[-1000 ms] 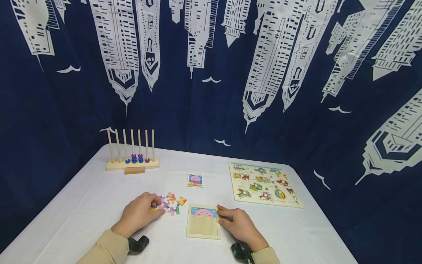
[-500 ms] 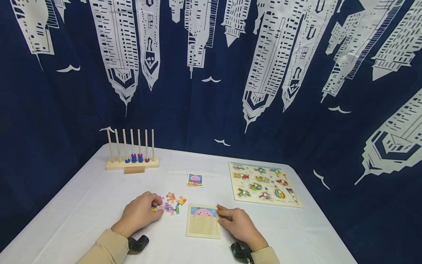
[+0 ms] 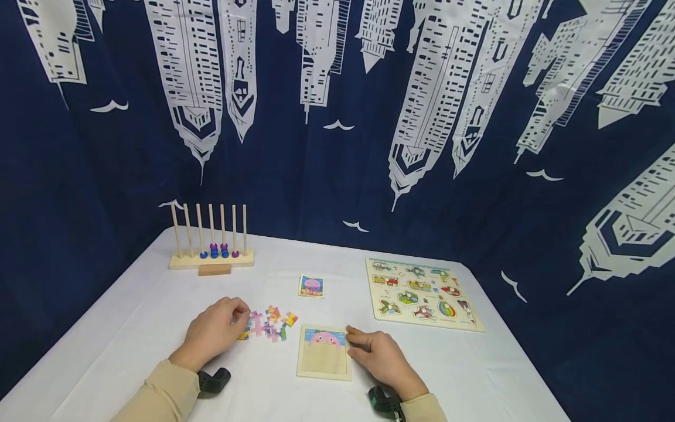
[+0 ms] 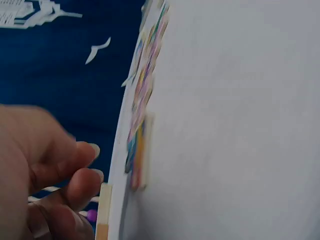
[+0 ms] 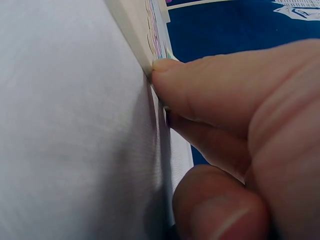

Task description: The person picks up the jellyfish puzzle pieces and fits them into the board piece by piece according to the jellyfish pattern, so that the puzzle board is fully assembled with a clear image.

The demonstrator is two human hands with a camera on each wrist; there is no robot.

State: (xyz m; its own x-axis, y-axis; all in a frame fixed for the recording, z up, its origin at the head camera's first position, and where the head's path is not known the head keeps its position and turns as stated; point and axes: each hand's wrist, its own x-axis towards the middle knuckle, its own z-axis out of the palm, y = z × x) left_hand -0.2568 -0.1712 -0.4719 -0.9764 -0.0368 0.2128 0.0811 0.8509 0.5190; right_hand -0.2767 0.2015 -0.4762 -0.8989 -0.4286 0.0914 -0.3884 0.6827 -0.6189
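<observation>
My left hand (image 3: 211,330) hovers over the left end of a loose cluster of jigsaw pieces (image 3: 273,322), pink, yellow and green. Its fingers bend loosely towards the thumb; in the left wrist view nothing shows between the fingertips (image 4: 89,150). To the right of the pieces lies a square wooden puzzle tray (image 3: 324,366). A pink face on blue fills its upper strip, and bare wood shows below. My right hand (image 3: 387,360) rests against the tray's right edge, with a fingertip (image 5: 167,65) touching the side in the right wrist view. Its other fingers are partly hidden.
A small picture card (image 3: 311,286) with a pink creature lies behind the tray. Back left stands a wooden bead rack (image 3: 211,261) with upright pegs and several blue and purple beads. At right is a vehicle peg puzzle board (image 3: 422,296). The table (image 3: 263,392) is white.
My left hand has drawn back to the left and slightly up from the pieces, uncovering more of the cluster. The right hand and the tray look unmoved.
</observation>
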